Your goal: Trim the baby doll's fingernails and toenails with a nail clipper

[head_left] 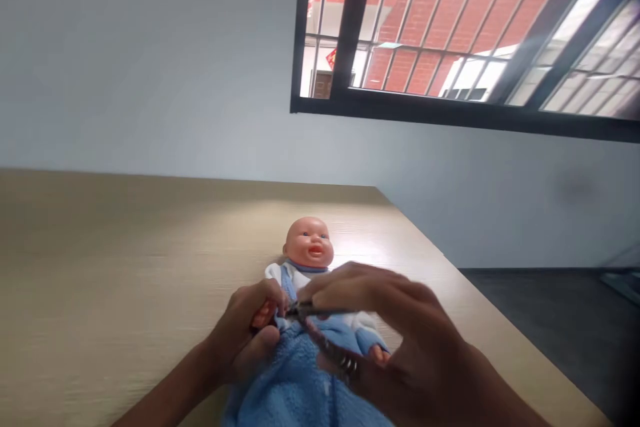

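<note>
A baby doll (309, 243) in blue and white clothes lies on its back on the table, its head away from me. My left hand (247, 330) is closed around the doll's hand (264, 315) at the left side of its body. Between the thumb and fingers of my right hand (400, 320) is a metal nail clipper (327, 343), its two arms spread apart. The clipper's jaw end is right at the doll's held hand; whether it touches cannot be made out. The doll's other hand (379, 354) rests under my right hand.
The light wooden table (125, 267) reaches back to a pale wall (150, 67). Its right edge slants down towards me, with a dark floor (520, 307) beyond. A barred window (425, 27) with a dark frame is at upper right.
</note>
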The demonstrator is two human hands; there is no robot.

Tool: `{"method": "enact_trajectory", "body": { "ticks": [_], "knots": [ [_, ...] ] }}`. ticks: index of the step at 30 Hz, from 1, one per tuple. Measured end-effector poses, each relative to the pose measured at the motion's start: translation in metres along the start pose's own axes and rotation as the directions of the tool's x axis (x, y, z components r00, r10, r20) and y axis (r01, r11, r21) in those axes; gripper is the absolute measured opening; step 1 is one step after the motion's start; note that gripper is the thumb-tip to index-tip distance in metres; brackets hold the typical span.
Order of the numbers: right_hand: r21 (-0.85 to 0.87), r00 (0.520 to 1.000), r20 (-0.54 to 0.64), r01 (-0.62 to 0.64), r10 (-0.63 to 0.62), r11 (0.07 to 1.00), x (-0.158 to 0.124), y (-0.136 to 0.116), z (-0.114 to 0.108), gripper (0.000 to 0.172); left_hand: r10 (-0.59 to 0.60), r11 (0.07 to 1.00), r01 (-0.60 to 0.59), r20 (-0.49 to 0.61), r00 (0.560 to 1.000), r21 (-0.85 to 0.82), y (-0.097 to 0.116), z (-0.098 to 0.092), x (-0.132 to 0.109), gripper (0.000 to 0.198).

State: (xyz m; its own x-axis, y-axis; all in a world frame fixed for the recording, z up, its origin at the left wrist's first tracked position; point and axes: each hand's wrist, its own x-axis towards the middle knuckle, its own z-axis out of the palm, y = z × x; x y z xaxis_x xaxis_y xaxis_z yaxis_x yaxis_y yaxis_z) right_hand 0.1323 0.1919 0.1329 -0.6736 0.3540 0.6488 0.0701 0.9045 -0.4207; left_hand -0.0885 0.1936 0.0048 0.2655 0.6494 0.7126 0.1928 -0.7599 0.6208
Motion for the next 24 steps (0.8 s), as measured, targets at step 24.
{"method": "enact_trajectory", "body": {
  "ticks": [24],
  "knots": [
    [0.363, 0.63, -0.391, -0.565, 0.671, 0.741, -0.139, 0.066, 0.017, 0.022, -0.125, 0.954, -0.122, 0.73, 0.672, 0.275, 0.08, 0.039, 0.076, 0.021]
  ]
}}
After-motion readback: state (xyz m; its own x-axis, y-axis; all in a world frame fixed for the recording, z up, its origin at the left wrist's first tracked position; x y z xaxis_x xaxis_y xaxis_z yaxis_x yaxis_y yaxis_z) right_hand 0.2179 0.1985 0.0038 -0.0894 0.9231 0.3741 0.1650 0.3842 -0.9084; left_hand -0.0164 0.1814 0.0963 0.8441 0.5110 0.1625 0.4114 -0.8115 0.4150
